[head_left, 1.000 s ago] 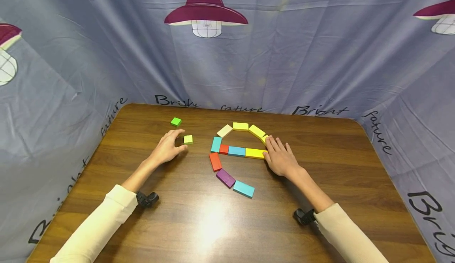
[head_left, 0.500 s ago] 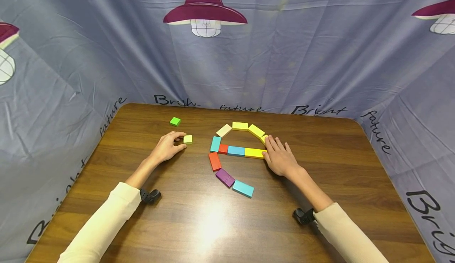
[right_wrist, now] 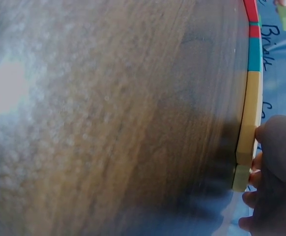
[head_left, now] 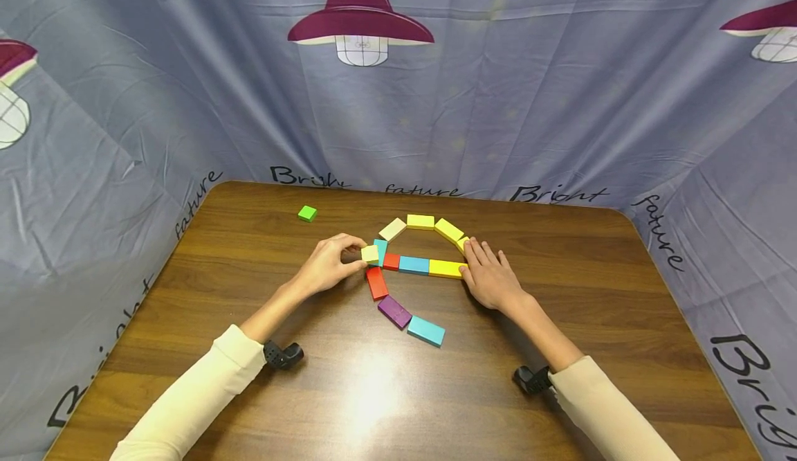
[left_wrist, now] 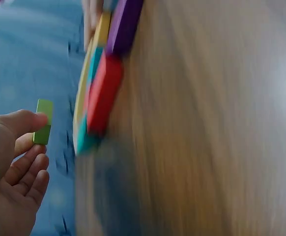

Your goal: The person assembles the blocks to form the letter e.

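Between left thumb and fingers, my left hand [head_left: 328, 266] pinches a small yellow-green block [head_left: 370, 255]. In the left wrist view this block [left_wrist: 43, 122] is held off the table, and in the head view it partly covers a teal block [head_left: 381, 248]. My right hand [head_left: 492, 277] rests with straight fingers at the right end of the block figure, touching the long yellow block [head_left: 445, 268]. Its fingers partly hide another yellow block [head_left: 462, 243]. A blue block [head_left: 414, 264] and a small red block [head_left: 391, 261] continue that row leftward.
The figure curves over the top through a cream block [head_left: 393, 229] and yellow blocks [head_left: 420, 222]. Below run a red block [head_left: 377, 283], a purple block [head_left: 395, 311] and a light-blue block [head_left: 426, 331]. A bright green block [head_left: 307, 213] lies alone at back left.
My left hand has closed on the yellow-green block, lifted it and carried it right to the figure's left side. My right hand has stayed in place.
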### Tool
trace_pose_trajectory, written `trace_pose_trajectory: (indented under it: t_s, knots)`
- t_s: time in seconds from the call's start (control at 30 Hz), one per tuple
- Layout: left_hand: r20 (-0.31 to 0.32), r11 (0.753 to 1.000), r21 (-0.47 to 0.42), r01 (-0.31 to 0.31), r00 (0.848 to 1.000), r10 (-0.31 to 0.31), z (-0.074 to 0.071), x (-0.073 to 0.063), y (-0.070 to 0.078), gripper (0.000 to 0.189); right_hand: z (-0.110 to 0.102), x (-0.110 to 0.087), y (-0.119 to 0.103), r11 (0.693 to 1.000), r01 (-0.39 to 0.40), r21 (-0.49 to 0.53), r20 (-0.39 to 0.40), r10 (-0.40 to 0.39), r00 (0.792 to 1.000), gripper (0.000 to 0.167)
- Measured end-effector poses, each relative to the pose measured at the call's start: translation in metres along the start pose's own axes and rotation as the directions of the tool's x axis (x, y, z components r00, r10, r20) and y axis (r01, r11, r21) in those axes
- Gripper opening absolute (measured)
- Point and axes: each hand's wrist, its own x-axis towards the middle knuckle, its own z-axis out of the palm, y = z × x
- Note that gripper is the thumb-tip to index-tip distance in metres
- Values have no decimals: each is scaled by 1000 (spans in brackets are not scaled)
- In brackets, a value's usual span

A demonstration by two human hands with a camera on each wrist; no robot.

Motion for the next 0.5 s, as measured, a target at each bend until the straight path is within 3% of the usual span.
trace_pose_trajectory:
  t_s: [0.1, 0.23, 0.5]
  knots:
    - [48, 996, -16, -84, 995, 85, 16, 0, 22, 27, 0, 0, 0, 1000, 3, 1, 1, -3, 1000, 61]
    - [112, 984, -50, -172, 978, 177, 37, -1, 45, 26, -1, 0, 0, 1000, 4, 1, 3, -4, 1000, 61]
    - [216, 972, -69, -224, 948, 234, 68, -5, 70, 26, -1, 0, 0, 1000, 0, 1, 7, 0, 1000, 61]
